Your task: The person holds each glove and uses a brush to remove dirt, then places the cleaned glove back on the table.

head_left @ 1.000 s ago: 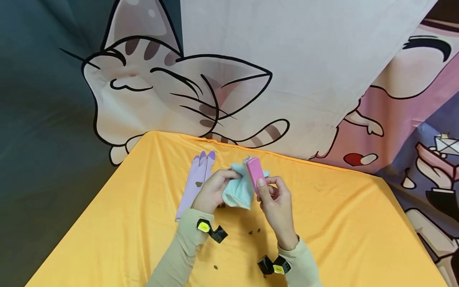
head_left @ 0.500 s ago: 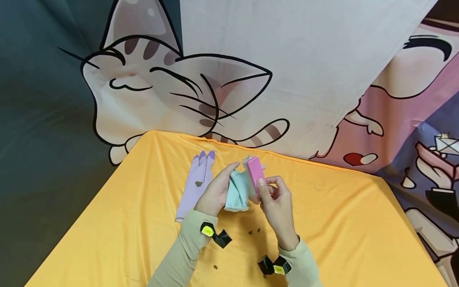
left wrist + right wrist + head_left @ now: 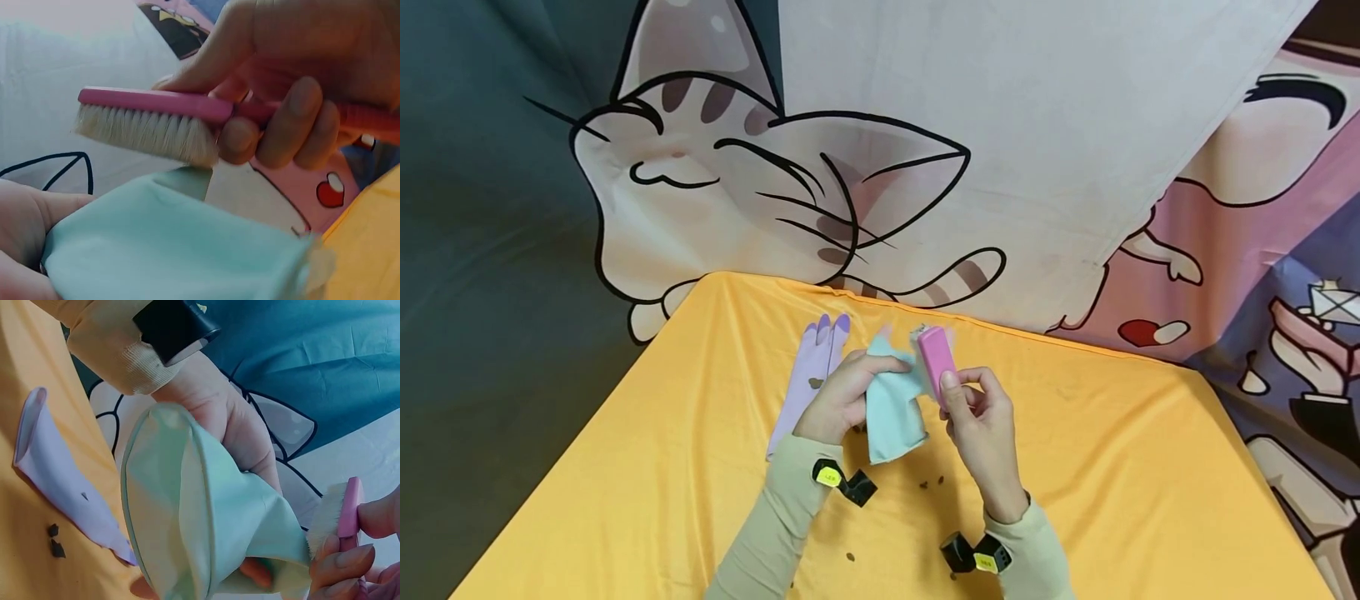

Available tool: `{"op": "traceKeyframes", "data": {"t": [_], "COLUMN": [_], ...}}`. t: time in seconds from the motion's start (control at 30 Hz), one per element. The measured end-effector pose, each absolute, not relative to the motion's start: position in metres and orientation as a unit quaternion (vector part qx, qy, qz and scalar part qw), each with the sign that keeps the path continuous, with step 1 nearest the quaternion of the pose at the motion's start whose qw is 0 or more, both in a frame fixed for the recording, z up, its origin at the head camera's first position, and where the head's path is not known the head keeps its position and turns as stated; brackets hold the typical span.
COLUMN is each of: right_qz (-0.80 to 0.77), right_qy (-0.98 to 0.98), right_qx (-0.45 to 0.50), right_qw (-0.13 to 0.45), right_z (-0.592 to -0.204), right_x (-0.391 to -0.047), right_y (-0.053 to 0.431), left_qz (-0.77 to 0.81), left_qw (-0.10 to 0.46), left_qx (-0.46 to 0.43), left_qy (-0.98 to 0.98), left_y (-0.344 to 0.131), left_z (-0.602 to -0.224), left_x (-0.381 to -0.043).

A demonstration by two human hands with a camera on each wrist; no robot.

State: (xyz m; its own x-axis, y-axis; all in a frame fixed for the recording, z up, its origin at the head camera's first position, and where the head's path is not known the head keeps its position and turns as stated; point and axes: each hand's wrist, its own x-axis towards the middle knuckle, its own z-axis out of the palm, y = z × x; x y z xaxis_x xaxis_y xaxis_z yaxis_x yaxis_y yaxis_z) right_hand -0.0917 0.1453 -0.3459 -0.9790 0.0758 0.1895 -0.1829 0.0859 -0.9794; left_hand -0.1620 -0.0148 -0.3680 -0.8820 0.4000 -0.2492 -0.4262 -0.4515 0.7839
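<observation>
My left hand (image 3: 837,402) grips a teal rubber glove (image 3: 895,417), which hangs down over the table. The right wrist view shows the glove's wide cuff (image 3: 209,519) gaping, its rim near the camera. In my right hand (image 3: 985,433) is a pink brush (image 3: 936,358), held by its handle between thumb and fingers. Its pale bristles (image 3: 144,131) point down just above the glove in the left wrist view. Whether the bristle tips touch the glove is hard to tell.
A lilac glove (image 3: 801,400) lies flat on the yellow cloth (image 3: 662,467), left of my hands, with a dark fleck on it. Several small dark bits (image 3: 924,485) are scattered on the cloth. Behind stands a fabric backdrop (image 3: 1037,167) with cartoon drawings.
My left hand opens out, then curls round the teal glove again, and the glove hangs lower with its shape changed. My right hand and the brush stay almost where they were.
</observation>
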Motion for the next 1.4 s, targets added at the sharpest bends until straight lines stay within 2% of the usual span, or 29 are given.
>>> {"op": "traceKeyframes", "data": {"t": [0.23, 0.43, 0.73, 1.4], "right_qz": [0.674, 0.675, 0.685, 0.677], "right_qy": [-0.732, -0.732, -0.724, -0.735], "right_qx": [0.037, 0.027, -0.005, -0.026], "right_qw": [0.089, 0.084, 0.073, 0.029], "right_z": [-0.347, -0.347, -0.351, -0.361], "right_x": [-0.093, -0.096, -0.098, -0.107], "right_y": [0.146, 0.147, 0.152, 0.152], "left_qz": [0.835, 0.842, 0.846, 0.831], "left_qw": [0.247, 0.230, 0.221, 0.142], "left_qx": [0.005, 0.023, -0.003, -0.033], "left_qy": [0.491, 0.488, 0.485, 0.537], "left_y": [-0.020, -0.026, -0.043, -0.139], "left_z": [-0.369, -0.369, -0.372, -0.381], "left_x": [-0.164, -0.167, -0.168, -0.185]}}
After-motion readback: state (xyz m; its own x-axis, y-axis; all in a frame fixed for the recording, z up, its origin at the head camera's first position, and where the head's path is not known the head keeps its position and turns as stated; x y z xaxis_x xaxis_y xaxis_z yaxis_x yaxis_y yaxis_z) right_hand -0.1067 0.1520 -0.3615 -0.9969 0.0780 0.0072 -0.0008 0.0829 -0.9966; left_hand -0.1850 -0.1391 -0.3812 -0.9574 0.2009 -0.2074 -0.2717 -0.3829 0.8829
